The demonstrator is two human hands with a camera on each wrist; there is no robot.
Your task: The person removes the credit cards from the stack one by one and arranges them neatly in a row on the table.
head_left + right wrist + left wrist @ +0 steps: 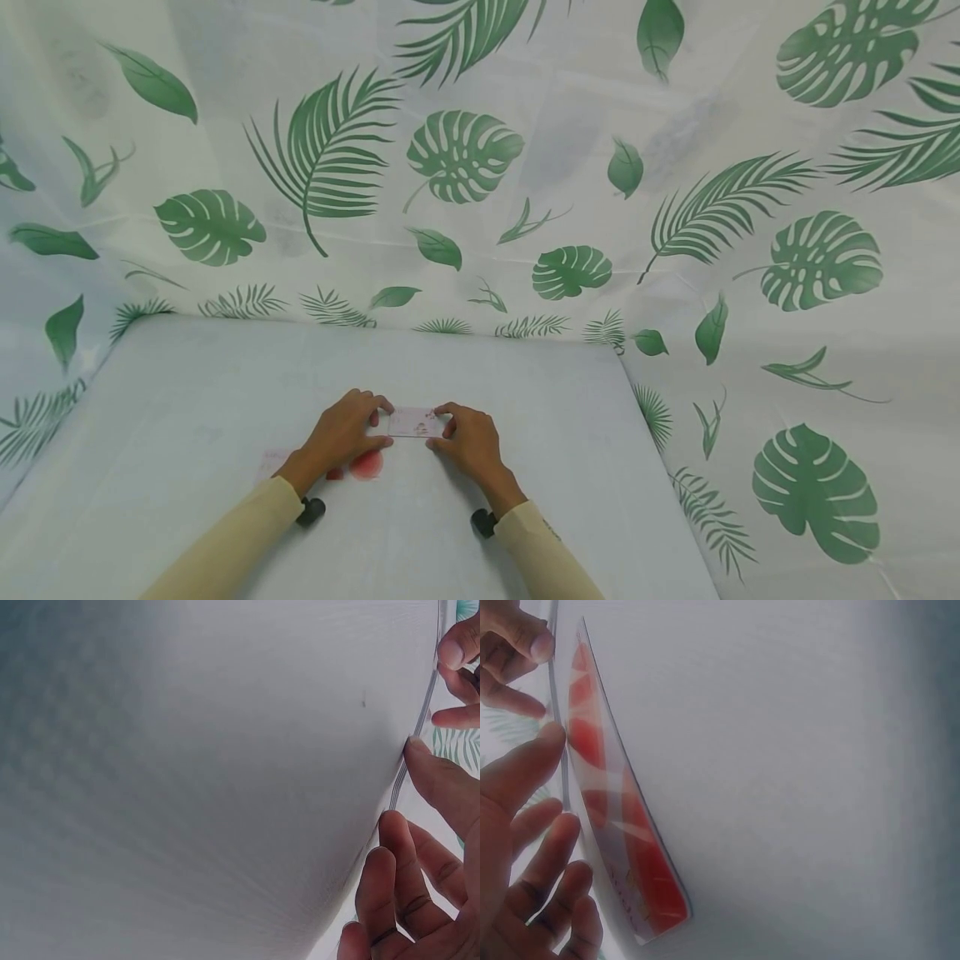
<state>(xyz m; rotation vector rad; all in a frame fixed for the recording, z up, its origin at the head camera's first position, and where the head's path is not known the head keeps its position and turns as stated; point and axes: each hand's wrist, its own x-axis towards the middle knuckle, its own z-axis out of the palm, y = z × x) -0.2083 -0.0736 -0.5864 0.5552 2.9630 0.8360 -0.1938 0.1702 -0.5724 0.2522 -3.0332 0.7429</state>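
Between both hands is a small flat pale card with faint pink print. My left hand pinches its left end between thumb and fingers, and my right hand pinches the right end the same way. In the wrist views the card is seen edge-on as a thin strip; in the right wrist view that edge shows fine layered lines. A glossy flat red-and-white piece lies on the table beside the left hand. In the head view, the left wrist and forearm hide part of it.
The white-covered table reaches back to a hanging sheet printed with green leaves, which also rises along both sides. A dark device is strapped at the left wrist, another at the right wrist.
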